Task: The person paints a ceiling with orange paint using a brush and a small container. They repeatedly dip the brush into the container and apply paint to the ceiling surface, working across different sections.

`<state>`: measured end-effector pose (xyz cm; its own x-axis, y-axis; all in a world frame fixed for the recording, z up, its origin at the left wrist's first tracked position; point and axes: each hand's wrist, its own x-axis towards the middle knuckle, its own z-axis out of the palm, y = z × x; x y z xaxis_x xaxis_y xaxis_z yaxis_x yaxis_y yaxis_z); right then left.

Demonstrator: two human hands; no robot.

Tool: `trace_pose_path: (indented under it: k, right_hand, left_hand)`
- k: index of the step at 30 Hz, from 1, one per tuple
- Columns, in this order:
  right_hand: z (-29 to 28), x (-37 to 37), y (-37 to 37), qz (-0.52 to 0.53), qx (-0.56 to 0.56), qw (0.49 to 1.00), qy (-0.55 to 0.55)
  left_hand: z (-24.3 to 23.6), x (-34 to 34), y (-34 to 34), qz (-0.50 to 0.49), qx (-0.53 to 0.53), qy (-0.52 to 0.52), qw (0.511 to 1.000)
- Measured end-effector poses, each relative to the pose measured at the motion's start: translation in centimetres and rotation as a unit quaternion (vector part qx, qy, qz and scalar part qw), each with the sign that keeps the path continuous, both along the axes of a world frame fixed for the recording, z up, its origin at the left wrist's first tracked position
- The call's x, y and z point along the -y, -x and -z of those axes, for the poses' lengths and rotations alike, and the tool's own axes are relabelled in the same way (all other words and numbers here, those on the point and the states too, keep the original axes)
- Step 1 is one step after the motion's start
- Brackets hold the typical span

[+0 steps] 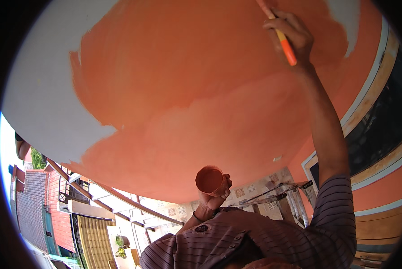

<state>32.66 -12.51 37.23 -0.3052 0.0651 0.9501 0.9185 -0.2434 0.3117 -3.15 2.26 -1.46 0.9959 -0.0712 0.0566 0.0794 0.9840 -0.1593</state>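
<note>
My right hand is raised at the upper right, its fingers wrapped round a paintbrush with a yellow handle and an orange-red end. The brush points up at the broad surface, and its bristle tip is cut off by the picture's upper edge. Low in the middle, my left hand grips a small round paint cup, coated inside with reddish-orange paint; how full it is I cannot tell. Before me the wall carries a darker orange patch above a paler orange one, with bare white at the left and upper right.
A dark window with a wood and pale blue frame lies at the right. Below stand a wooden ladder-like frame and patterned floor tiles. At the lower left run curved railings, with a red building beyond.
</note>
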Motion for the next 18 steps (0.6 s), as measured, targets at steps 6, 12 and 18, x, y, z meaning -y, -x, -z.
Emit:
trace_pose_path:
  k: [6, 12, 18]
  right_hand:
    - [15.2, -2.1, 8.3, -0.181, -0.099, 0.924, 0.323]
    - [17.0, 10.9, 7.9, 0.077, -0.165, 0.930, 0.318]
    - [23.2, 26.4, 9.9, 0.121, -0.495, 0.835, 0.207]
  left_hand:
    - [-0.1, 0.3, -0.3, 0.015, 0.002, 0.018, 1.000]
    - [0.4, -0.1, 0.3, -0.005, -0.023, -0.012, 1.000]
    - [1.7, -0.3, 0.0, -0.012, -0.036, -0.015, 0.999]
